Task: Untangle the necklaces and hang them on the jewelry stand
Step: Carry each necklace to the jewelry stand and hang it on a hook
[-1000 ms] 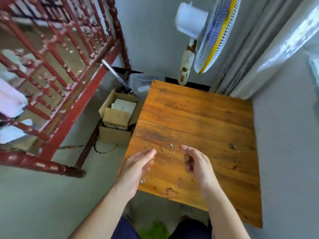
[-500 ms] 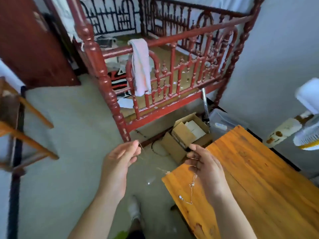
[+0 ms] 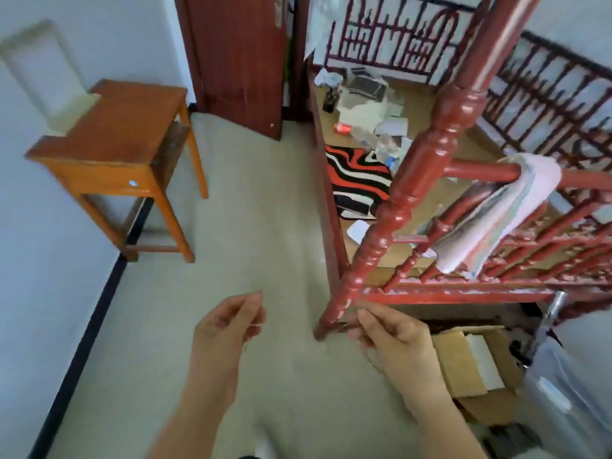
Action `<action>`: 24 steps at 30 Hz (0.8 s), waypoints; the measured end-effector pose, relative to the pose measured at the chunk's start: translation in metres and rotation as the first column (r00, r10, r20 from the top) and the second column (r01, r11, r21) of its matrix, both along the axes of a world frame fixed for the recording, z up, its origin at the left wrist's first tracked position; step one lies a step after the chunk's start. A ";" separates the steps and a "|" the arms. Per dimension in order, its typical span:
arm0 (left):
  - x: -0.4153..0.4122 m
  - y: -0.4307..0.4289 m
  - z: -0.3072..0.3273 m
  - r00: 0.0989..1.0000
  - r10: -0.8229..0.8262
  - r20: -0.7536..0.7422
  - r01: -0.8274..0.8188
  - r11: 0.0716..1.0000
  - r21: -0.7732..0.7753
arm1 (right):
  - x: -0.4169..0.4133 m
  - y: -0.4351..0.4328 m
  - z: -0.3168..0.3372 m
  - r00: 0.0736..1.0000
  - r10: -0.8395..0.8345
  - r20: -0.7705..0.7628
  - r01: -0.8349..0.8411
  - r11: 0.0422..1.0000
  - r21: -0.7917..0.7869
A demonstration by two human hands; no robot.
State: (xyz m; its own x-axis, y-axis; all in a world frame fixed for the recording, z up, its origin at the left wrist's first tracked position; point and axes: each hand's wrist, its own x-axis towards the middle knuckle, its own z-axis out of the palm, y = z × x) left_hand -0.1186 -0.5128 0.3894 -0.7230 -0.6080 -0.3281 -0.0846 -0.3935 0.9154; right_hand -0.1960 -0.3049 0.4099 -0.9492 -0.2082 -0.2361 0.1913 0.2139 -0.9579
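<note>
Curled left hand (image 3: 228, 329) and right hand (image 3: 394, 339), each grip a pinch on hair-thin chain (image 3: 255, 325).

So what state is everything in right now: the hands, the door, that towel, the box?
Left hand: pinching the necklace, which barely shows.
Right hand: fingers curled, pinching the necklace too.
Door: standing open.
Towel: draped over the bed rail.
Box: flaps open.
Small table: upright by the wall.
</note>
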 end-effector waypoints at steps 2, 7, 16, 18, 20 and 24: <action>-0.028 -0.044 0.015 1.000 0.016 -0.011 -0.017 0.999 -0.050 | -0.035 -0.043 0.014 0.999 0.032 -0.014 -0.032 0.999 -0.013; -0.092 -0.134 0.055 0.996 0.080 -0.041 -0.086 0.984 -0.157 | -0.112 -0.136 0.040 0.994 0.079 -0.075 -0.082 0.995 -0.048; -0.225 -0.264 0.031 0.981 0.189 0.039 -0.176 0.960 -0.219 | -0.269 -0.291 -0.010 0.990 0.137 -0.025 -0.139 0.983 -0.120; -0.263 -0.295 0.026 0.974 0.221 0.049 -0.206 0.954 -0.216 | -0.312 -0.331 -0.020 0.985 0.175 0.006 -0.172 0.974 -0.148; -0.298 -0.331 0.031 0.961 0.267 0.064 -0.246 0.941 -0.233 | -0.355 -0.375 -0.019 0.974 0.225 0.040 -0.215 0.961 -0.172; -0.352 -0.412 0.053 0.931 0.355 0.089 -0.320 0.909 -0.268 | -0.431 -0.468 0.007 0.943 0.331 0.037 -0.316 0.925 -0.213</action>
State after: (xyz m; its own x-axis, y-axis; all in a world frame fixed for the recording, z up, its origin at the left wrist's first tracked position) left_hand -0.4707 -0.9253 0.4429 -0.4202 -0.8812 -0.2166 -0.1140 -0.1856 0.9760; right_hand -0.6272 -0.7729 0.4172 -0.8043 -0.5513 -0.2216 0.2133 0.0802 -0.9737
